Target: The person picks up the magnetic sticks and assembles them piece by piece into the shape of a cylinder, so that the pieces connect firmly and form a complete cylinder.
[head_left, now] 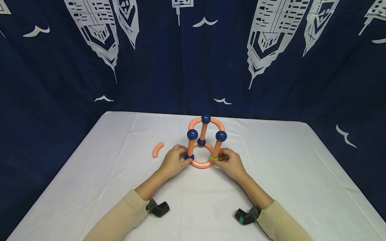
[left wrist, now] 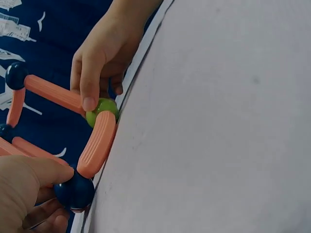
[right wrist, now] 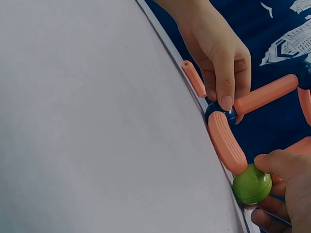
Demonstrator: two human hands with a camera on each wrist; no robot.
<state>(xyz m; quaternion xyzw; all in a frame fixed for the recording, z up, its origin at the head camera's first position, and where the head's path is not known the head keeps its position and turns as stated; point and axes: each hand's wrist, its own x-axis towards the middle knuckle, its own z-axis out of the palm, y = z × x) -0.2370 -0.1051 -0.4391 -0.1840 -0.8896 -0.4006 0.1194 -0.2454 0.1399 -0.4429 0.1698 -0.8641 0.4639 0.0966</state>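
A frame of orange rods and balls stands upright on the table, built like a magnetic stick-and-ball toy. Its base ring has a curved front rod (head_left: 201, 165) between a blue ball (left wrist: 75, 191) and a green ball (right wrist: 251, 184). Three straight uprights carry blue balls on top: left (head_left: 192, 134), right (head_left: 221, 136) and back (head_left: 206, 119). Two curved rods link the back top ball to the other two. My left hand (head_left: 174, 163) pinches the lower left blue ball between thumb and fingers. On the other side, my right hand (head_left: 230, 164) pinches the green ball.
A loose curved orange rod (head_left: 157, 150) lies left of the frame, near my left hand. White cloth (head_left: 271, 160) covers the table, and a navy printed curtain (head_left: 181, 67) hangs behind its far edge. Black devices (head_left: 158, 208) sit at both wrists.
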